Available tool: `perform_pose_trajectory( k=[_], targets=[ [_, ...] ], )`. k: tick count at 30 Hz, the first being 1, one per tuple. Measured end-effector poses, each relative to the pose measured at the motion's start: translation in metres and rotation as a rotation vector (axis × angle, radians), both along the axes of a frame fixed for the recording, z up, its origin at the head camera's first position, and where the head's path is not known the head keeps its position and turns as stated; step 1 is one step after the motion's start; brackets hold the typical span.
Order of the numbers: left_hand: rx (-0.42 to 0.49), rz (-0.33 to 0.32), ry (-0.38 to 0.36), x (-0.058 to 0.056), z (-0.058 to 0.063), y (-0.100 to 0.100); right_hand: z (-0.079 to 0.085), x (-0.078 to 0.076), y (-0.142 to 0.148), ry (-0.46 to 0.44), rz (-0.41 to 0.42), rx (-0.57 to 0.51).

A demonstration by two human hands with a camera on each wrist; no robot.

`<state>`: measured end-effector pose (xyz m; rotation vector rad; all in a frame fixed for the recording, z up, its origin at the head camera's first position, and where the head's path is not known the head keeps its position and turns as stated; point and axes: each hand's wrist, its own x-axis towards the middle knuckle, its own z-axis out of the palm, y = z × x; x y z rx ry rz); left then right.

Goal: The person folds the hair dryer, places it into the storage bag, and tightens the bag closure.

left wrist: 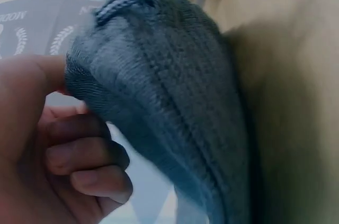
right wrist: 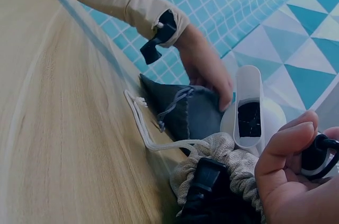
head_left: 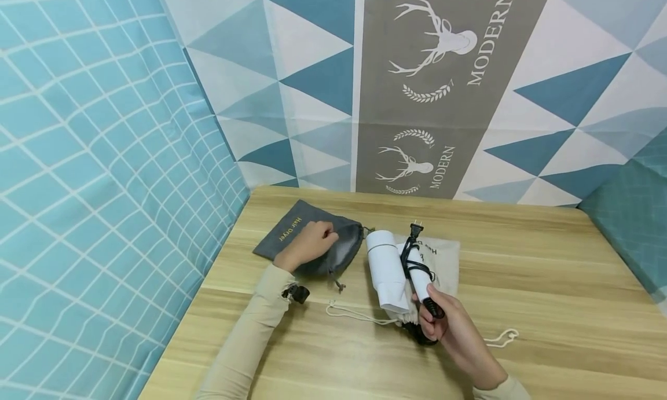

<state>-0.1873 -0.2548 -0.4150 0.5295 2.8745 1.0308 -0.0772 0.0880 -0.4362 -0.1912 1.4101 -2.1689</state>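
Observation:
My left hand [head_left: 311,243] is at the dark grey drawstring bag [head_left: 277,229], which has yellow "Hair Dryer" lettering. In the left wrist view, thumb and forefinger meet the edge of the bag's mouth [left wrist: 153,60] and seem to pinch it, their tips partly hidden; the other fingers curl in. My right hand [head_left: 452,327] grips the lower end of a white hair dryer's handle [head_left: 418,275], where the black cord comes out. That cord is wound about the handle, its plug [head_left: 416,229] pointing away. The hair dryer's barrel [head_left: 383,261] is over a beige drawstring bag [head_left: 447,264].
White drawstrings [head_left: 359,315] of the beige bag trail onto the wooden table [head_left: 323,353]. Something black [right wrist: 206,181] shows at its gathered mouth. A blue checked cloth [head_left: 104,157] hangs on the left, and a patterned cloth [head_left: 318,76] stands behind the table.

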Motion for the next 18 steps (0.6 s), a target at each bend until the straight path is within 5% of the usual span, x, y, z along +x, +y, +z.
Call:
perform_pose_trajectory(
  k=[7, 18],
  targets=[
    [0.031, 0.032, 0.102, 0.006, 0.018, 0.001, 0.001, -0.002, 0.004, -0.003, 0.014, -0.001],
    [-0.004, -0.008, 0.12, 0.019, 0.033, 0.019, -0.005, 0.001, 0.005, 0.054, 0.023, -0.045]
  ],
)
